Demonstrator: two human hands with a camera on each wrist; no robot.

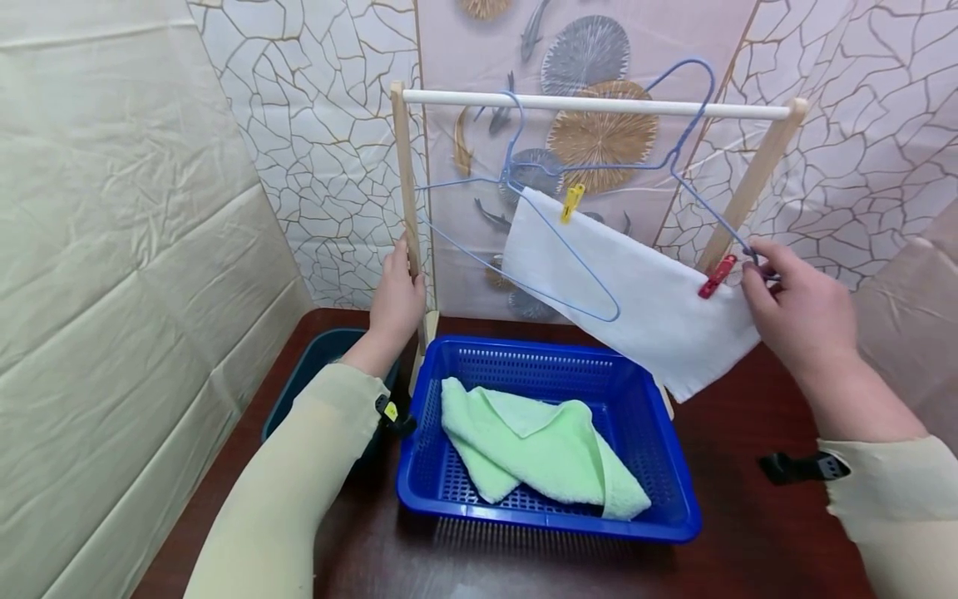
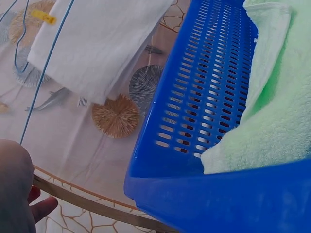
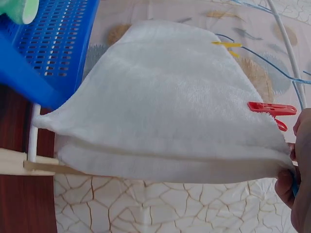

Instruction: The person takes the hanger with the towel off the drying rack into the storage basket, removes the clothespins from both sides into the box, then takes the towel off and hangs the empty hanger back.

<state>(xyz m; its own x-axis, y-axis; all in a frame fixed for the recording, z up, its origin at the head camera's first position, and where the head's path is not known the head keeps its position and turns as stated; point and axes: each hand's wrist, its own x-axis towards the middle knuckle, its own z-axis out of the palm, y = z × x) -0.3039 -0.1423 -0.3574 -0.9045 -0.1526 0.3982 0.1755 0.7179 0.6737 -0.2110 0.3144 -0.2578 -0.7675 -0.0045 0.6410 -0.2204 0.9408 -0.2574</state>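
Note:
A white towel (image 1: 621,283) hangs tilted from a blue wire hanger (image 1: 707,204), clipped by a yellow clothespin (image 1: 572,202) and a red clothespin (image 1: 718,276). The hanger's hook loops over the white rod (image 1: 599,104). My right hand (image 1: 804,312) pinches the hanger's right end beside the towel's corner. On the other side, my left hand (image 1: 397,295) holds the drying rack's left wooden post (image 1: 405,166), thumb and fingers on either side of it. A second blue hanger (image 1: 524,287) hangs bare on the rod, in front of the towel's left part.
A blue perforated basket (image 1: 554,526) stands below the rod with a light green towel (image 1: 539,441) in it. Left of it, partly behind my arm, is a dark teal tub (image 1: 299,374). The rack's right post (image 1: 756,183) slants near my right hand.

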